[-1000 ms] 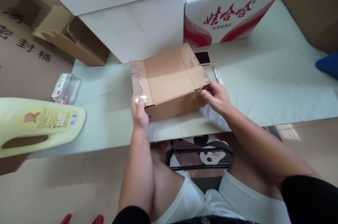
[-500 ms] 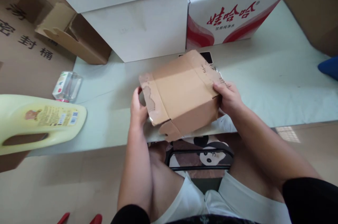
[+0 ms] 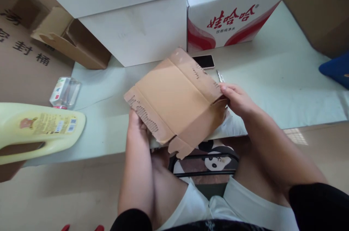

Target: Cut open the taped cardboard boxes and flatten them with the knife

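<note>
A brown cardboard box (image 3: 174, 96) with torn, ragged flap edges is tilted above the front of the table, between my hands. My left hand (image 3: 137, 124) supports its left flap from below; most of those fingers are hidden under the cardboard. At the right corner my right hand (image 3: 237, 98) grips the edge, thumb on top. Beyond the box lies a dark-screened phone (image 3: 204, 61). A small metal tool (image 3: 220, 76) rests near my right hand, partly covered, its kind unclear.
White cartons (image 3: 152, 31) and a red-and-white carton (image 3: 231, 24) stand at the back. On the left are a yellow jug (image 3: 54, 125), a clear bottle (image 3: 68, 93) and an open cardboard box (image 3: 89, 49). A blue object (image 3: 335, 73) sits at the right edge.
The box has turned and opened flatter, its left flap now spread outward with the torn edge showing. My left hand has moved lower and under that flap; more of the phone shows.
</note>
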Demonstrator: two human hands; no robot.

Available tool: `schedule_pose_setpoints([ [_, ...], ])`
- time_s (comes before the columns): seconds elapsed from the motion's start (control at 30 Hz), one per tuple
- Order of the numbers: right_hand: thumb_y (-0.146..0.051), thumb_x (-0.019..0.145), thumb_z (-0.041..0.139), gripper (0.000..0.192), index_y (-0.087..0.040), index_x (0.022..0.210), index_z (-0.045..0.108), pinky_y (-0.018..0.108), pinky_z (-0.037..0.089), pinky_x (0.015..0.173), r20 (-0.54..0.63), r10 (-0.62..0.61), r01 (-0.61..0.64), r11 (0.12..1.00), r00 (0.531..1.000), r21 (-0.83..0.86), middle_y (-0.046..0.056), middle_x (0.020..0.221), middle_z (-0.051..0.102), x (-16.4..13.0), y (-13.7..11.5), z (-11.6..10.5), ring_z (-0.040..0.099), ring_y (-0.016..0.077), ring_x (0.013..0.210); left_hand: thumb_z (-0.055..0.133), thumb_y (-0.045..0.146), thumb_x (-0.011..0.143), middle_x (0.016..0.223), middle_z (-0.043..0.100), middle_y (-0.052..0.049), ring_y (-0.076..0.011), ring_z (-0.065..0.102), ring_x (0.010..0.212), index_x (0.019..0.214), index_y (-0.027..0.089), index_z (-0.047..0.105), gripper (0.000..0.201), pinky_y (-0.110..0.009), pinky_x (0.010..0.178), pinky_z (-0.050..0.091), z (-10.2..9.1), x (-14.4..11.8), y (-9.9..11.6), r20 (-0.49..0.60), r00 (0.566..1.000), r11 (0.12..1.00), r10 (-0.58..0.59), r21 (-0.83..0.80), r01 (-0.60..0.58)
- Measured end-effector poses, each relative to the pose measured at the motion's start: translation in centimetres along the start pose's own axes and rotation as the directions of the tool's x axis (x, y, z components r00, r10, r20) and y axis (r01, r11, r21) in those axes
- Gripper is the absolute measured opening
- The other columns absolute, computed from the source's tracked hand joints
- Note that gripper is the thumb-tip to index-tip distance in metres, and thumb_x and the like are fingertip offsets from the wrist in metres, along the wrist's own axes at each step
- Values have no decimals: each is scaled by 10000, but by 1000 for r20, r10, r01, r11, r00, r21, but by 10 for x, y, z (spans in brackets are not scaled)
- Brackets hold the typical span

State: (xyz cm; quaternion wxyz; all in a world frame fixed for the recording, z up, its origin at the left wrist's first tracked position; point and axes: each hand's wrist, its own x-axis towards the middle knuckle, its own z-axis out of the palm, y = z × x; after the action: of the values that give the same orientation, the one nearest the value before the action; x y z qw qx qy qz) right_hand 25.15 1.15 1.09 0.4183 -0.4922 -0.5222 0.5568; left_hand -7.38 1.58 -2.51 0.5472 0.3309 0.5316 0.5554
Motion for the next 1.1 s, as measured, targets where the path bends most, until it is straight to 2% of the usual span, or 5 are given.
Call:
schedule_pose_setpoints([
  [0.13,-606,774,711,414,-231,943,754,288,506,608,138,22,-1,989,990,-150,29,790,716,-3,-11,-9,633,163,677,505,662,866,905,794,-47,-324,711,1100,941,231,698,478,-520,923,611,0,2,11,-30,998,993,-60,-101,57],
  [0.37,-505,739,770,517,-238,1171,670,368,559,826,-63,-42,30,984,997,-177,76,1167,726,5,8,-10,683,235,1004,444,638,917,1012,790,-56,-313,640,1257,1058,245,697,488,-502,1000,576,-3,5,15,-70,993,985,-95,-153,84],
  [0.6,-459,774,721,306,-207,948,717,335,527,743,26,2,6,952,1000,-307,32,905,753,3,3,5,672,205,816,573,623,846,1126,762,-113,-310,636,1279,1045,230,697,457,-465,1005,584,-2,8,18,-41,999,978,6,-208,-15],
  [0.9,-730,596,799,567,-219,806,671,307,509,549,114,59,-75,987,992,139,26,722,668,-41,-5,7,602,173,627,691,377,829,1088,768,-65,-269,684,1198,1039,238,675,252,-429,1030,572,-7,12,2,-40,997,954,-65,-296,50],
  [1.1,-687,537,842,565,-240,796,613,337,454,402,-326,465,-437,885,823,159,33,625,638,-110,17,6,550,189,482,729,368,781,966,766,-50,-225,755,892,1012,217,676,281,-383,849,616,25,-9,3,61,967,924,-245,-288,253],
])
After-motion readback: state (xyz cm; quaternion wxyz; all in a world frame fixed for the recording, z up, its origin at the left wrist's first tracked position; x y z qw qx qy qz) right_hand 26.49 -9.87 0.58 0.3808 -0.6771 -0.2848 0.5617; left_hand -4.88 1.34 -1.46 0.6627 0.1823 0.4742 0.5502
